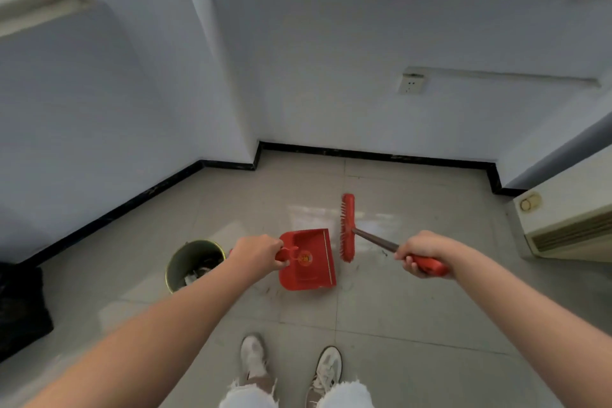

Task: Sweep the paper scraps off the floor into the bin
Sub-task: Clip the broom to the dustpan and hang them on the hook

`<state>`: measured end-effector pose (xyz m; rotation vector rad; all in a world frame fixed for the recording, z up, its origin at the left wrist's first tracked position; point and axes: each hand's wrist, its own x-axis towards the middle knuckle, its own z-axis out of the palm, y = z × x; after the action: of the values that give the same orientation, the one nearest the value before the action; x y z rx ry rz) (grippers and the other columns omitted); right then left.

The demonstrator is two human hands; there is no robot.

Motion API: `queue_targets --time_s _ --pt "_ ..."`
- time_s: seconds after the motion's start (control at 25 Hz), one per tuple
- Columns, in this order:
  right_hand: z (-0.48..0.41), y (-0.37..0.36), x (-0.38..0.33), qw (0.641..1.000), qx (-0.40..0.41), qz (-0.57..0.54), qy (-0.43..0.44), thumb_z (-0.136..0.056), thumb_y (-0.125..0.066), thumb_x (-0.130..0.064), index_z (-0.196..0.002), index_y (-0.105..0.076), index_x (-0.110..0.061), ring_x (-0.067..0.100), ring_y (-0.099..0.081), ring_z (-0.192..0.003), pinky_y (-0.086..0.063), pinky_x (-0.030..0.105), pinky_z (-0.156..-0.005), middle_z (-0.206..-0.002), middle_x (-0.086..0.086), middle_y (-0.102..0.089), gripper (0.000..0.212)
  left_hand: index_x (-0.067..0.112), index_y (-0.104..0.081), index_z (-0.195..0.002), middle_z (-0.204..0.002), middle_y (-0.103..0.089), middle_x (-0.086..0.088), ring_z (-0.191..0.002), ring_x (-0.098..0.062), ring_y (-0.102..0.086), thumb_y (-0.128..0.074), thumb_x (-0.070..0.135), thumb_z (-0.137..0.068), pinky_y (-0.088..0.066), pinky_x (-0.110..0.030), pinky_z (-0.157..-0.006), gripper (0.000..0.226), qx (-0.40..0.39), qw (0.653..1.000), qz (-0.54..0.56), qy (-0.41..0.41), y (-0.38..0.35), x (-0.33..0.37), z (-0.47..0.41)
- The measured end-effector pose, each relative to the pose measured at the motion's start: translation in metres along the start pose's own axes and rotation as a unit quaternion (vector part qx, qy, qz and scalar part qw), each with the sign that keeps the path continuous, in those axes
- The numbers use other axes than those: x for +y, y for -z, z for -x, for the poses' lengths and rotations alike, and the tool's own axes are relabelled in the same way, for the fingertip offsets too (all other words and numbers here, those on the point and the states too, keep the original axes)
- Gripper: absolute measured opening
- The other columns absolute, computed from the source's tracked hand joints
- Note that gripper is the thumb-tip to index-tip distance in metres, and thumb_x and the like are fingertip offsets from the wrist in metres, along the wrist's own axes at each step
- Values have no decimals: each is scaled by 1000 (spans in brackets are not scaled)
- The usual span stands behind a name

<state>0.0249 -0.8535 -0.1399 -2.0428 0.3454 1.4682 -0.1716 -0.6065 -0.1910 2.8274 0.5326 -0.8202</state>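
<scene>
My left hand (256,253) grips the handle of a red dustpan (309,261), whose open edge faces right, just above the grey tiled floor. My right hand (422,252) grips the red grip of a short broom; its dark shaft runs up-left to the red brush head (347,227), which stands right beside the dustpan's open edge. A round metal bin (193,263) sits on the floor left of the dustpan, partly hidden by my left forearm, with crumpled white paper scraps (198,271) inside. I see no scraps in the dustpan, only faint dark smudges on the tiles around it.
White walls with a black skirting (374,154) close the corner ahead. A beige floor-standing unit (569,225) stands at the right, and a black bag (20,305) lies at the left. My two feet in white shoes (291,364) are below. A wall socket (411,84) is ahead.
</scene>
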Motion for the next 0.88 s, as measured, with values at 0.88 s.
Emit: queue_targets --time_s 0.88 --pt "-22 -202 -111 977 -65 204 -20 -84 -41 8 -74 -42 -5 14 -43 -36 -36 18 -36 -43 7 -45 16 47 -37 -138 -132 -60 5 -115 -22 -58 -51 31 -87 -48 -34 -80 55 -79 964 164 -196 -30 -59 -79"
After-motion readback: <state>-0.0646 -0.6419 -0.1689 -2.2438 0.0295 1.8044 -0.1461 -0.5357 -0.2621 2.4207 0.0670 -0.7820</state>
